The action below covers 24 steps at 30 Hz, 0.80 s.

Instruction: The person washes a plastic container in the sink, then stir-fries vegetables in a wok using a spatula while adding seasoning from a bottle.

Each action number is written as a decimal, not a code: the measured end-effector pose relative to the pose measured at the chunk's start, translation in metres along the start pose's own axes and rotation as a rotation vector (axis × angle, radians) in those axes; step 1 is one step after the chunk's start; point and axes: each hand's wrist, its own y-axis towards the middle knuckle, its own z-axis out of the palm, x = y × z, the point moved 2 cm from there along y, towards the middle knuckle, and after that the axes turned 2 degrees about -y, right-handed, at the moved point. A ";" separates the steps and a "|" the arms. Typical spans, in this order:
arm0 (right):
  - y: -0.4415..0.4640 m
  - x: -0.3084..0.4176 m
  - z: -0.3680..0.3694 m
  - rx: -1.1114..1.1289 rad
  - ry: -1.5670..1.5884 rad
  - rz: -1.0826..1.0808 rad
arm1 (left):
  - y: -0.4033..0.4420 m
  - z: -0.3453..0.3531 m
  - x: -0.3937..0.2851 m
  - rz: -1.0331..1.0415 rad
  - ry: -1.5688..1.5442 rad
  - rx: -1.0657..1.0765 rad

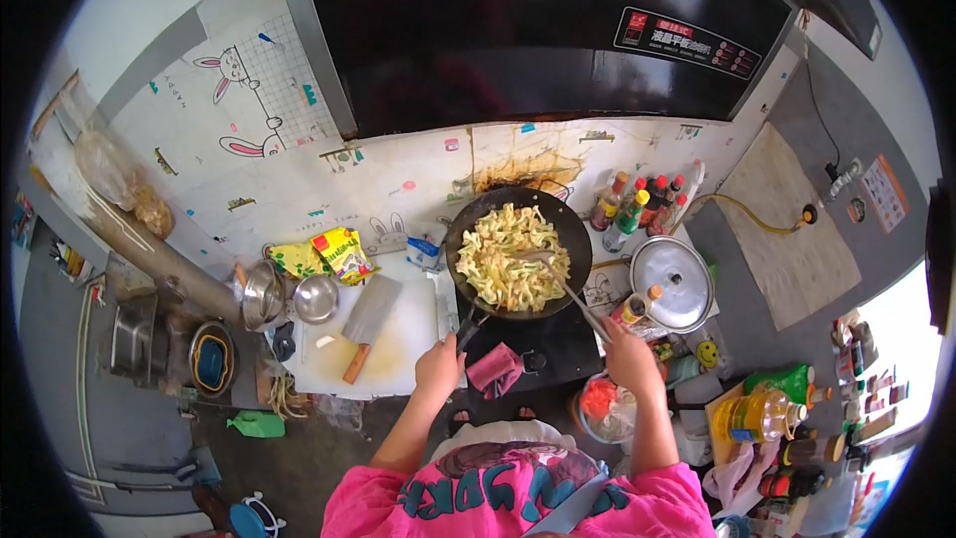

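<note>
My left hand [438, 366] is wrapped around the black handle of a wok [582, 247], which sits over the dark stove. Pale yellow-green chopped vegetables [498, 269] with small brownish bits fill much of the wok; their exact kind is hard to tell. In my right hand [630, 354] is the handle of a metal spatula [575, 296]. Its head lies among the vegetables, partly covered by them. A pink cloth [495, 371] hangs at the stove's front edge between my hands.
Left of the stove, a cleaver [370, 317] lies on a white cutting board [408, 344], near metal bowls [317, 299] and a yellow packet [343, 254]. On the right are a pot lid [673, 285], sauce bottles [625, 223] and an oil jug [761, 416]. A range hood [498, 40] hangs above.
</note>
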 end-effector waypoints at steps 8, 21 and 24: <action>0.034 0.001 0.033 -0.098 -0.152 0.053 | 0.000 -0.004 -0.003 0.012 0.024 0.035; 0.052 -0.005 0.062 -0.047 -0.191 0.035 | 0.001 0.001 0.003 0.015 0.044 0.033; 0.040 -0.012 0.048 -0.066 -0.054 0.024 | 0.002 -0.001 0.001 0.020 0.066 0.051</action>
